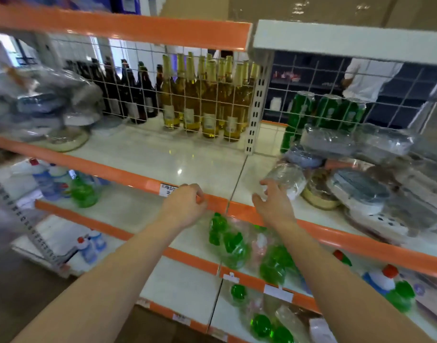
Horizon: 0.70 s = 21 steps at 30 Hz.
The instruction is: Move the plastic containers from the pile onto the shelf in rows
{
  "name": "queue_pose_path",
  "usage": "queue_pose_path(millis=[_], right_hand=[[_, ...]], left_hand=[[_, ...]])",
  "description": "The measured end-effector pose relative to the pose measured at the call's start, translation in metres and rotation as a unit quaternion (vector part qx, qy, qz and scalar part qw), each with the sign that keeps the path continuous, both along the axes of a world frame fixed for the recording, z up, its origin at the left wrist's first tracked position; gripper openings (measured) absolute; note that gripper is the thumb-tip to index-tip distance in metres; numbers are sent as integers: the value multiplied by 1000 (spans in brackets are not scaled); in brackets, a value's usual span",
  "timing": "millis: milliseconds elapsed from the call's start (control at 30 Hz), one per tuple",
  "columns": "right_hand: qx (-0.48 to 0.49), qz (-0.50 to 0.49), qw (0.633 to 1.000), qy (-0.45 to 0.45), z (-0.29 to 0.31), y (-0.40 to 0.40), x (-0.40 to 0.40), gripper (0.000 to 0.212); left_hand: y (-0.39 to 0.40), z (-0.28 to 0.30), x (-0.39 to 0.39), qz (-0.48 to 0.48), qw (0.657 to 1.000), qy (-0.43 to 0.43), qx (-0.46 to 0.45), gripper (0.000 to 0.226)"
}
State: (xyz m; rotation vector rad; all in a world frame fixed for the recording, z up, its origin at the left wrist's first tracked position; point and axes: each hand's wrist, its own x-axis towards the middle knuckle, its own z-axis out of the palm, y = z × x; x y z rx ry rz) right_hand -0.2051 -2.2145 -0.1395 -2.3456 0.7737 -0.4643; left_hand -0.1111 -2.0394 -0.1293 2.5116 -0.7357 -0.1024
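Observation:
A pile of plastic containers wrapped in clear film [368, 169] lies on the right part of the white shelf [167, 154]. Its nearest pack [286, 178] is a clear wrapped stack at the pile's left end. My right hand [274, 201] reaches toward that pack with spread fingers, fingertips at its wrapping, not gripping it. My left hand [185, 201] hovers loosely curled over the shelf's orange front edge [128, 174] and holds nothing. More wrapped containers [39, 107] sit at the shelf's far left.
A wire mesh back panel [187, 95] stands behind the shelf, with golden bottles [207, 95], dark bottles [128, 92] and green cans [326, 110] beyond it. Lower shelves hold green bottles in bags [237, 246] and spray bottles [51, 179]. A person in white [368, 78] stands beyond the mesh.

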Motion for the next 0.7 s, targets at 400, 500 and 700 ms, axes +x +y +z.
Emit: queue_pose_path(millis=[400, 500, 700], right_hand=[[-127, 172, 968, 130, 8, 51, 214, 45], [-99, 188, 970, 118, 10, 59, 267, 44], [-61, 222, 969, 87, 12, 83, 348, 46]], left_hand=[[92, 17, 178, 113, 989, 5, 96, 43], [105, 27, 218, 132, 984, -13, 121, 46], [137, 31, 278, 184, 976, -44, 108, 50]])
